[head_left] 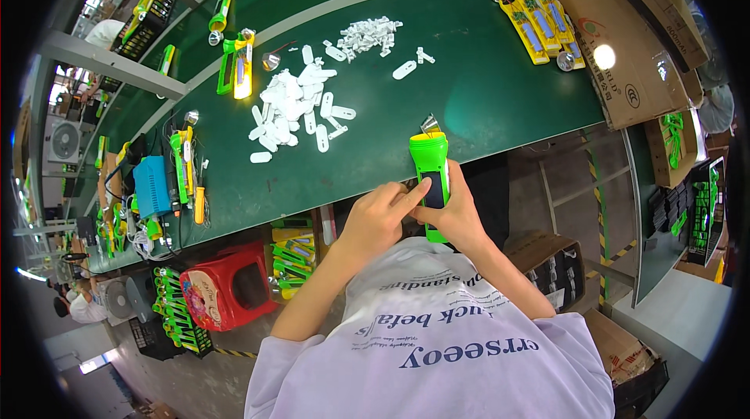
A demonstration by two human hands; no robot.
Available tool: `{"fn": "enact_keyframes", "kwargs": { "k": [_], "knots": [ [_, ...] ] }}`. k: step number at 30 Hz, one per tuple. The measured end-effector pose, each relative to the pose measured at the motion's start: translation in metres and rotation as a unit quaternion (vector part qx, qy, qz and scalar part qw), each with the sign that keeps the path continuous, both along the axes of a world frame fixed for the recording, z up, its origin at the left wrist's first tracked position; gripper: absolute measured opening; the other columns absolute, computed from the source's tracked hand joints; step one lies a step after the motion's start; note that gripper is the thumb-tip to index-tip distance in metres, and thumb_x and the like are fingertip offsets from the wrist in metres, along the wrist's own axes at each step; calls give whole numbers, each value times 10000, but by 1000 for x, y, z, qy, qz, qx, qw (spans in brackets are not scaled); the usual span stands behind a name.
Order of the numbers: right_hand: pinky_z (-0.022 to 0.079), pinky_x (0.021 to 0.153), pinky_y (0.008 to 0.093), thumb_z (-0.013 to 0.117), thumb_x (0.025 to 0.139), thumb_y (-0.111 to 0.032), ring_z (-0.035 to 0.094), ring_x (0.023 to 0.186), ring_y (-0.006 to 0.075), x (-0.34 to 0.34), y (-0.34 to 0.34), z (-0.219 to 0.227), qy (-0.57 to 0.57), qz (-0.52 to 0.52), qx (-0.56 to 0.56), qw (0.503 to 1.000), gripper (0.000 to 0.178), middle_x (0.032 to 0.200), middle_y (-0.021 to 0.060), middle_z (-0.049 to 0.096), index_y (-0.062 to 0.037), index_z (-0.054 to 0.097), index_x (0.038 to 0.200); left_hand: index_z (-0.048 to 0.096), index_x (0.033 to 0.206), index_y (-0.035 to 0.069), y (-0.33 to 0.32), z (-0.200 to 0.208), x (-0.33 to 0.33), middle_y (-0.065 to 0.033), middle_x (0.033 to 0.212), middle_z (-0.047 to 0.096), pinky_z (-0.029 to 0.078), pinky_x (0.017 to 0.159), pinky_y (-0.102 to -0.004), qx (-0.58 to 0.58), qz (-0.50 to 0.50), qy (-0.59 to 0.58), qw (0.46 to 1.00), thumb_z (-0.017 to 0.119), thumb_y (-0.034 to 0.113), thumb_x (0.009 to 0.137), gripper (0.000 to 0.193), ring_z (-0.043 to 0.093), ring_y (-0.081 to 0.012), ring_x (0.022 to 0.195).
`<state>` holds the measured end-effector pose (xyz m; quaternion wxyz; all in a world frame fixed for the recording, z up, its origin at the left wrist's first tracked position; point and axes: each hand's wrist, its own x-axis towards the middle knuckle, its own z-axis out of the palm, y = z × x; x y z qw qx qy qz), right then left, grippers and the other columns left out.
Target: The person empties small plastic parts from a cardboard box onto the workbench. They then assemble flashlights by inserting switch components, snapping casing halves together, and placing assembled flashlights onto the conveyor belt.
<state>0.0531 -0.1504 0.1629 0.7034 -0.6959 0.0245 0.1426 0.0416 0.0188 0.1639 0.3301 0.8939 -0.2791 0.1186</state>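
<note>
I hold a green flashlight (427,155) upright at the table's front edge, its wide yellow-rimmed head away from me. My right hand (459,212) wraps round the right side of its body. From the left, my left hand (376,220) meets the flashlight, with one digit pressed on the dark panel (434,192) on its front; its other fingers are bent and partly hidden. A small silver reflector cup (429,124) sticks out at the open head. How it is attached cannot be seen.
White plastic plates (291,103) and smaller white pieces (370,38) lie heaped on the green table (344,177). Yellow flashlight halves (539,19) stand by a cardboard box (617,52) at the right. A blue device (152,187) sits left. A red stool (228,288) stands below.
</note>
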Motion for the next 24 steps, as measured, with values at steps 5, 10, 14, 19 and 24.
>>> {"fn": "enact_keyframes", "kwargs": {
  "k": [5, 10, 14, 19, 24],
  "knots": [
    [494, 559, 280, 751, 707, 13, 582, 662, 116, -3, 5, 10, 48, -16, 19, 999, 572, 868, 58, 568, -47, 429, 1176, 671, 1134, 71, 25, 11, 15, -83, 834, 621, 522, 616, -377, 46, 21, -36, 998, 618, -51, 735, 420, 621, -248, 696],
    [496, 534, 291, 732, 720, 33, 577, 615, 129, -1, 4, 5, 57, -33, 79, 995, 556, 850, 66, 566, -58, 427, 1175, 640, 992, 9, 107, 24, 67, -125, 849, 646, 511, 619, -372, 38, 387, 38, 920, 715, 173, 845, 233, 631, -290, 724],
    [515, 525, 302, 733, 744, 26, 580, 604, 144, 7, 5, 7, 109, -47, 219, 968, 480, 810, 43, 549, -79, 435, 1106, 626, 965, -18, 140, 12, 92, -184, 925, 646, 496, 764, -433, 153, 389, 34, 908, 788, 289, 769, 399, 631, -349, 862],
    [498, 511, 287, 729, 713, 100, 570, 589, 139, 0, 8, 14, 80, -68, 175, 979, 511, 787, 37, 547, -75, 451, 1105, 637, 912, -3, 148, 2, 100, -179, 903, 644, 502, 760, -439, 164, 402, 60, 899, 775, 236, 759, 315, 630, -360, 867],
    [496, 496, 301, 655, 708, 120, 567, 551, 168, -7, 5, 5, 81, -80, 175, 978, 438, 742, 49, 544, -56, 472, 1065, 676, 849, 39, 141, 6, 89, -140, 912, 632, 505, 737, -448, 168, 422, 65, 888, 719, 199, 801, 173, 620, -328, 896]
  ]
}}
